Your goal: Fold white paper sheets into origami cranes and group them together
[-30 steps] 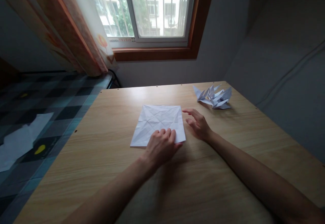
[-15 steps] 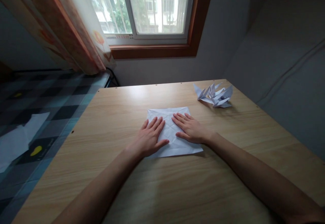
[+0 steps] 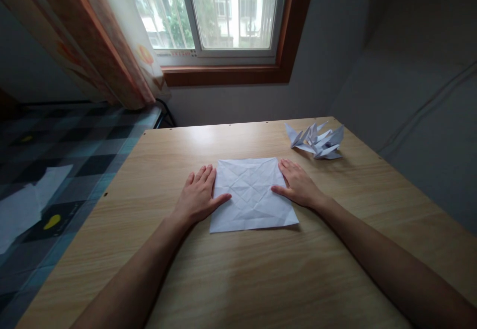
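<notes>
The left hand (image 3: 197,197) is laid flat, fingers spread, on the left edge of the creased sheet (image 3: 252,195), with the thumb resting on the paper. The right hand (image 3: 298,184) is laid flat on the right edge in the same manner, thumb on the paper; nothing is pinched by either hand. The sheet is spread flat on the table (image 3: 261,279), near its middle, between the two hands. A cluster of folded paper figures (image 3: 316,141) is placed at the far right of the table, well apart from the sheet. A window (image 3: 219,11) and a curtain (image 3: 112,45) are located beyond the table.
</notes>
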`<action>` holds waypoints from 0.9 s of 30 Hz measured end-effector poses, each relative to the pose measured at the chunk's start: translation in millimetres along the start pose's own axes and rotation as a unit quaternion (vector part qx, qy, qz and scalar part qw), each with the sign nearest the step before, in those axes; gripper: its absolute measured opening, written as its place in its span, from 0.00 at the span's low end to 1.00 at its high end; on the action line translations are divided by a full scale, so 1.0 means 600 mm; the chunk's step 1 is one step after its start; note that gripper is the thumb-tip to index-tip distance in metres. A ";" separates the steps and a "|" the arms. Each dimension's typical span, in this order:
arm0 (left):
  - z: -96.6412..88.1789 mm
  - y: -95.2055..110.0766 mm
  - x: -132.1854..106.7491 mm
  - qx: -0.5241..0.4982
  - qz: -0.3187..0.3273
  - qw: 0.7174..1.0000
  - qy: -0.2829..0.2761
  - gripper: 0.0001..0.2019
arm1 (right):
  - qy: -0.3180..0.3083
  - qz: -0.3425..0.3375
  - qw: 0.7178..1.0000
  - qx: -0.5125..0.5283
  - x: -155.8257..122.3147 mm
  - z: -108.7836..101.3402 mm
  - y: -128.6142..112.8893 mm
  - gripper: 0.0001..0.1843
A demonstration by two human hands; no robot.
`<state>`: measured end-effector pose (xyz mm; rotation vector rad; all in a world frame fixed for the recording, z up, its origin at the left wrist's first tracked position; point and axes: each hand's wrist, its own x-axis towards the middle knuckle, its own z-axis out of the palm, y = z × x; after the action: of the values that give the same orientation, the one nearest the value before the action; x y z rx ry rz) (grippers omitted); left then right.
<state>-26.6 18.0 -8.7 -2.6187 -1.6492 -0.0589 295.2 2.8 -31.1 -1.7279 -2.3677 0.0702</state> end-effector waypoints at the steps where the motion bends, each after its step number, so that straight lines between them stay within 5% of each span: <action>1: 0.002 -0.002 0.001 0.001 -0.011 1.000 0.008 0.44 | 0.006 0.001 1.000 0.010 0.000 0.000 0.001 0.46; 14: 0.003 0.006 0.000 -0.047 -0.016 0.997 0.058 0.34 | 0.078 -0.018 0.994 0.075 -0.005 -0.010 -0.024 0.14; 19: 0.010 -0.005 0.008 -0.196 -0.037 0.974 0.107 0.38 | 0.129 -0.009 0.971 0.203 -0.009 -0.007 -0.029 0.13; 22: 0.008 -0.007 0.013 -0.416 -0.058 0.898 0.130 0.44 | 0.195 0.010 0.930 0.311 -0.011 -0.009 -0.030 0.13; 27: -0.007 0.022 0.010 -0.722 -0.094 0.682 0.070 0.42 | 0.298 0.077 0.869 0.388 -0.011 -0.016 -0.038 0.16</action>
<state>-12.2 17.6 -4.2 -2.8299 -2.2323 -2.3956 277.6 -11.6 -19.2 -1.2698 -1.4451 0.3910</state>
